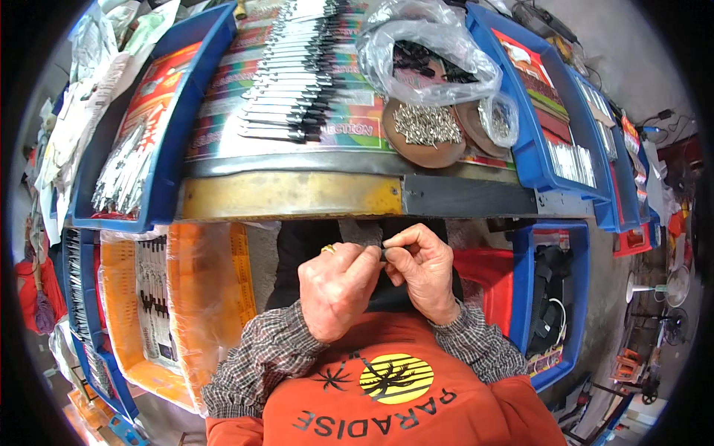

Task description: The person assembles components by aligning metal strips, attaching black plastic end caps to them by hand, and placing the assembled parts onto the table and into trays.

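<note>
My left hand (pixel 338 288) and my right hand (pixel 422 269) meet in front of my chest, just short of the table edge. Both are closed, thumbs and fingertips pinched together. A small dark piece (pixel 383 254) shows between the fingertips; most of it is covered, so its kind is unclear. On the table beyond lies a long row of slim silver metal pieces with black ends (pixel 286 89). To its right, a brown round dish (pixel 420 154) holds a heap of small shiny metal parts (pixel 428 125). Behind it, a clear plastic bag (pixel 379 48) contains black parts (pixel 424 59).
Blue trays flank the table: the left tray (pixel 169 175) holds silver pieces, the right tray (pixel 532 167) metal strips. Below stand an orange crate (pixel 204 297) lined with plastic, a red container (pixel 483 271) and a blue bin (pixel 580 297) with black items. The table's front edge (pixel 297 197) runs across.
</note>
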Tool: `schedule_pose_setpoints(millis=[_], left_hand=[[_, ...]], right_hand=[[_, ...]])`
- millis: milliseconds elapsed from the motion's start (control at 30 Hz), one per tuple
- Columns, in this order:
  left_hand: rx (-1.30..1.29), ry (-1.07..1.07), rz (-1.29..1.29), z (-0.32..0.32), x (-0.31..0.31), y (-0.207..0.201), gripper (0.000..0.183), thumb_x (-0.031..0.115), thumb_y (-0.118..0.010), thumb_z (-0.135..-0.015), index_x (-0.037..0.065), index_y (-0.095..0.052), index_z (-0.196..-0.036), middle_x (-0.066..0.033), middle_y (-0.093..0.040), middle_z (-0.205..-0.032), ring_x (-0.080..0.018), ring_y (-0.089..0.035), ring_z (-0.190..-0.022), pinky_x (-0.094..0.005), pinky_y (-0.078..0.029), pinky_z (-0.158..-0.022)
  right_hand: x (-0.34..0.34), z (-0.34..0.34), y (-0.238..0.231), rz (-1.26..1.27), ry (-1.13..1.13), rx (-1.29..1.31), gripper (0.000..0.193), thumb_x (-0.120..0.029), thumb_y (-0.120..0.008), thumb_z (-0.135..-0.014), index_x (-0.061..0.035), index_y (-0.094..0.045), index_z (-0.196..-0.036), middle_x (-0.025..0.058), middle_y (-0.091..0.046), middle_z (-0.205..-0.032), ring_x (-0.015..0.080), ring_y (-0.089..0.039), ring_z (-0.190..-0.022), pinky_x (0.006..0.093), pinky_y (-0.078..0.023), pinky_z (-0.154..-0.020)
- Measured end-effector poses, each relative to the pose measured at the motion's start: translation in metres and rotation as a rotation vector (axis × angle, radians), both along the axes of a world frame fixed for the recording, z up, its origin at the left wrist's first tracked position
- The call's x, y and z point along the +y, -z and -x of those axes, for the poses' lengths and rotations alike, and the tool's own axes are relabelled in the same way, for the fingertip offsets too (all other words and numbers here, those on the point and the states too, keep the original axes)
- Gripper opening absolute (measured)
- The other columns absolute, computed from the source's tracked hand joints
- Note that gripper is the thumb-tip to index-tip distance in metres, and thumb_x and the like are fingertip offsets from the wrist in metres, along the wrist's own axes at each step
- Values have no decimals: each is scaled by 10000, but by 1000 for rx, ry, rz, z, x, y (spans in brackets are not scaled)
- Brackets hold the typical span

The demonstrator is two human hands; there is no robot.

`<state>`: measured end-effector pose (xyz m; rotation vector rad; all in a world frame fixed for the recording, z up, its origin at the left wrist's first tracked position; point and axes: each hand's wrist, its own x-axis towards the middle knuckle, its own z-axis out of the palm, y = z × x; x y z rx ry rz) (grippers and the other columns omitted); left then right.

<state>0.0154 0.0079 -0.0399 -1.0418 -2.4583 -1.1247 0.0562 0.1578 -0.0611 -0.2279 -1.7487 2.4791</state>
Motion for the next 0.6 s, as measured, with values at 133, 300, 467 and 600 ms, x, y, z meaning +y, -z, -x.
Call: schedule_pose_setpoints(millis=[133,300,467,600], left_hand=[[34,5,24,1,-1,2,245,-2,-723,-668,36,-643,-896,-82,-614,-755,-246,-612,-646,-342,-491,-544],[65,-2,28,4,0,1,241,5,-726,-667,41,-644,-891,-73,-609,-746,-236,-608,-637,-336,-488,-537],[77,-6,23,7,1,-1,240,5,-728,-670,40,-643,-892,-75,-612,-747,-238,-611,-639,-335,-488,-539],[56,-24,-8,8,0,-4,238,5,-727,-672,40,-643,-892,-82,-622,-762,-243,-620,-651,-334,-493,-549]], right_hand=[[6,2,-1,16,-63,-6,95,-52,-647,-888,-7,-570,-919,1,-573,-756,25,-511,-610,179,-493,-569],[8,7,-6,-111,-98,16,84,-28,-623,-892,7,-582,-956,0,-583,-857,39,-553,-743,198,-532,-650],[10,8,-8,-122,-120,5,107,-51,-642,-890,4,-587,-963,3,-595,-867,34,-557,-745,190,-521,-648],[3,9,-2,-116,-17,63,124,-86,-660,-890,-7,-593,-959,-18,-591,-839,16,-542,-707,163,-476,-610]])
